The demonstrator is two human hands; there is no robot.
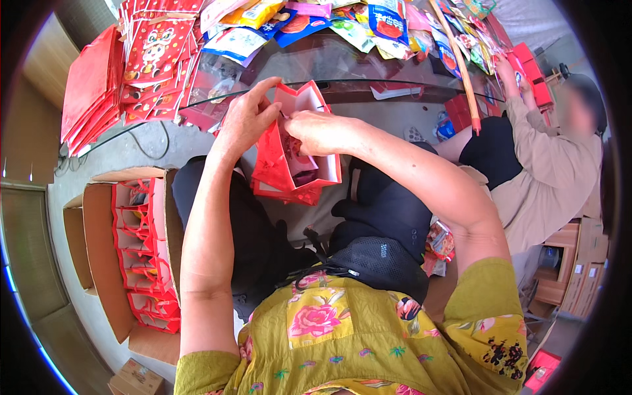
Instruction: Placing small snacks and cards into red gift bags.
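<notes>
A red paper gift bag [274,160] with a white inside stands tilted before me, its mouth facing up towards me. At the bag's left rim, my left hand [251,116] pinches the edge between thumb and fingers. My right hand [316,132] reaches over the opening with its fingers bent down at the inner left wall; its fingertips are hidden, so I cannot tell if they hold anything. Deeper in the bag lies a dark purple packet [305,177], partly in shadow. More red paper shows just under the bag's lower end.
Colourful snack packets [345,27] cover the glass table [316,61], with a wooden stick [456,59] across them. Red printed bags [153,54] and flat red bags [94,89] are stacked left. A cardboard box [106,261] holds several upright gift bags [145,256]. A person [548,148] sits at right.
</notes>
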